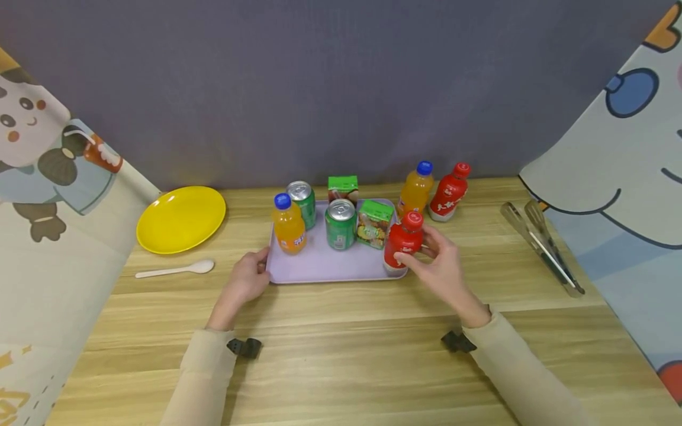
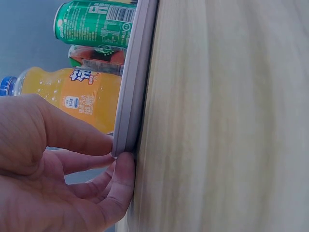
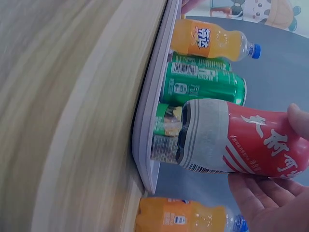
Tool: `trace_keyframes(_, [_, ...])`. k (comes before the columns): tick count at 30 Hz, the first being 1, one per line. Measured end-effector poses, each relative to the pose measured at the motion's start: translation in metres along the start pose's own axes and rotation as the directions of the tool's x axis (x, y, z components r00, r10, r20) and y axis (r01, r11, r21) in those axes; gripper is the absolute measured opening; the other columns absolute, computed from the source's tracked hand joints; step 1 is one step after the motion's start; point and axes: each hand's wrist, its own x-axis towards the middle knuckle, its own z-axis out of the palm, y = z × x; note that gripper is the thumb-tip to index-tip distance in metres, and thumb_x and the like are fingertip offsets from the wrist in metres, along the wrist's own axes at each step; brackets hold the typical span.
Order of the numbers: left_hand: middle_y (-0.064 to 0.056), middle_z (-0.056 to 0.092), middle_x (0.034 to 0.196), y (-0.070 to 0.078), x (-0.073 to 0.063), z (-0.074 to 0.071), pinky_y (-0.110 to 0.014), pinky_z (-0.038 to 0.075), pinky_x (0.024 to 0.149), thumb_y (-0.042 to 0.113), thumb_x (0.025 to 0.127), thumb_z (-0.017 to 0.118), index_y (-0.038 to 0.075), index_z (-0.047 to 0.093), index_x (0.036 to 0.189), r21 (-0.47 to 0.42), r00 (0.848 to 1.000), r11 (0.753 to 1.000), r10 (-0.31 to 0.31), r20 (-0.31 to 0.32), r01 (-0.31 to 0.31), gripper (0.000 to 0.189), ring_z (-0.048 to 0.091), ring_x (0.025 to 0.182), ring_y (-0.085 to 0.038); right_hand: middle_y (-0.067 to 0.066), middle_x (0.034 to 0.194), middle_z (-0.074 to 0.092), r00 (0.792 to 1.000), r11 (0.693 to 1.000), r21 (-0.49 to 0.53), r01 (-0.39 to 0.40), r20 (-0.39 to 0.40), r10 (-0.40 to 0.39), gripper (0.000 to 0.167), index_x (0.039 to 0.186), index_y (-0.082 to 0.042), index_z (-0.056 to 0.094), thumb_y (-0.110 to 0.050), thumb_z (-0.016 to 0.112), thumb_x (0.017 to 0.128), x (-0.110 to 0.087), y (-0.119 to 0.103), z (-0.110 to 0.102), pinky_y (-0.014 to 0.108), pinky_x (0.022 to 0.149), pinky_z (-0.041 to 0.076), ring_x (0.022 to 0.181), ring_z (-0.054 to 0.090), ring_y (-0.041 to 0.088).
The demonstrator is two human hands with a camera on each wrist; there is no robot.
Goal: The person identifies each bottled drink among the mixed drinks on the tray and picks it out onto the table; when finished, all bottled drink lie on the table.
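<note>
My left hand [image 1: 249,277] pinches the front left corner of a lilac tray [image 1: 330,272], thumb on the rim and fingertips beneath it in the left wrist view. A red bottle [image 1: 403,239] with a pale lower part is in my right hand [image 1: 442,263], thumb on one side and fingers on the other. Its base [image 3: 203,135] is close over the tray's front right corner. On the tray stand an orange soda bottle [image 1: 289,228] at the left, two green cans [image 1: 341,228] and a green-topped juice carton [image 1: 375,225].
Another green-topped carton [image 1: 343,186] is at the tray's back edge. Behind its right end stand a second orange soda bottle [image 1: 415,192] and a second red bottle [image 1: 449,194]. A yellow plate [image 1: 181,220] and a pale spoon [image 1: 181,270] lie left, metal tongs [image 1: 549,251] right.
</note>
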Motion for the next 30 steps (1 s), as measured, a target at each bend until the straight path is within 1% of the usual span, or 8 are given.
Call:
trace_keyframes(3, [-0.023,0.050,0.120,0.001,0.000,0.000,-0.035,0.049,0.071,-0.002,0.084,0.054,-0.005,0.036,0.143,-0.004,1.000,1.000,0.002,-0.001,-0.002,0.062,0.052,0.094,-0.029,0.023,0.111,0.064,1.000,1.000,0.002,-0.003,-0.012,0.003,0.059,0.122,0.012,0.054,0.008,0.080,0.069,0.002,0.002,-0.004,0.027,0.077,0.052,0.096,0.064,0.023])
trace_keyframes(8, [-0.023,0.050,0.119,0.001,0.000,-0.001,-0.034,0.049,0.069,-0.002,0.084,0.054,-0.004,0.036,0.143,-0.002,1.000,1.000,0.001,-0.005,-0.001,0.062,0.052,0.093,-0.029,0.024,0.110,0.064,1.000,1.000,-0.011,0.005,-0.031,-0.005,0.058,0.122,0.012,0.054,0.008,0.079,0.069,0.006,0.006,-0.011,0.025,0.076,0.052,0.092,0.060,0.001])
trace_keyframes(11, [-0.023,0.050,0.120,0.000,0.000,-0.002,-0.034,0.049,0.069,-0.002,0.084,0.054,-0.005,0.036,0.143,0.000,1.000,1.000,-0.001,-0.005,0.001,0.062,0.052,0.093,-0.029,0.024,0.108,0.064,0.999,0.999,-0.032,0.005,-0.044,-0.007,0.057,0.121,0.012,0.055,0.008,0.079,0.070,0.009,0.009,-0.015,0.024,0.075,0.052,0.090,0.058,-0.003])
trace_keyframes(14, [-0.023,0.050,0.120,-0.001,0.000,-0.001,-0.034,0.049,0.069,-0.002,0.084,0.054,-0.005,0.036,0.143,0.004,1.000,1.000,0.000,-0.006,0.000,0.062,0.052,0.093,-0.029,0.024,0.108,0.065,0.998,0.999,-0.047,-0.008,-0.058,0.005,0.056,0.122,0.012,0.055,0.008,0.078,0.071,0.012,0.012,-0.018,0.023,0.075,0.052,0.090,0.060,0.001])
trace_keyframes(17, [-0.023,0.050,0.120,-0.002,0.001,-0.001,-0.034,0.049,0.070,-0.002,0.084,0.053,-0.004,0.036,0.143,0.007,1.000,1.000,-0.004,-0.008,0.004,0.062,0.052,0.093,-0.029,0.025,0.109,0.064,0.998,0.998,-0.061,-0.014,-0.065,0.010,0.056,0.123,0.013,0.054,0.007,0.078,0.072,0.015,0.016,-0.022,0.024,0.074,0.052,0.092,0.064,0.016])
trace_keyframes(21, [-0.022,0.050,0.120,-0.002,0.000,-0.001,-0.034,0.049,0.070,-0.002,0.084,0.054,-0.004,0.036,0.144,0.007,1.000,1.000,-0.007,-0.007,0.007,0.062,0.053,0.094,-0.029,0.025,0.111,0.063,0.997,0.996,-0.083,-0.018,-0.070,0.012,0.057,0.123,0.013,0.053,0.007,0.078,0.072,0.019,0.023,-0.025,0.026,0.074,0.053,0.093,0.063,0.035])
trace_keyframes(23, [-0.022,0.050,0.120,-0.002,0.000,-0.001,-0.035,0.049,0.070,-0.002,0.084,0.054,-0.004,0.036,0.144,0.007,1.000,1.000,-0.003,-0.006,0.003,0.063,0.053,0.094,-0.028,0.025,0.111,0.063,0.997,0.996,-0.085,-0.024,-0.072,0.018,0.057,0.123,0.013,0.053,0.007,0.077,0.073,0.021,0.025,-0.026,0.029,0.075,0.053,0.094,0.063,0.038])
trace_keyframes(30, [-0.022,0.051,0.119,-0.002,0.000,-0.001,-0.034,0.048,0.069,-0.002,0.083,0.054,-0.003,0.036,0.144,0.002,1.000,1.000,0.003,-0.005,-0.003,0.063,0.052,0.092,-0.028,0.025,0.114,0.062,0.996,0.996,-0.054,-0.066,-0.057,0.063,0.057,0.125,0.012,0.051,0.006,0.077,0.074,0.028,0.038,-0.026,0.040,0.079,0.052,0.097,0.061,0.036])
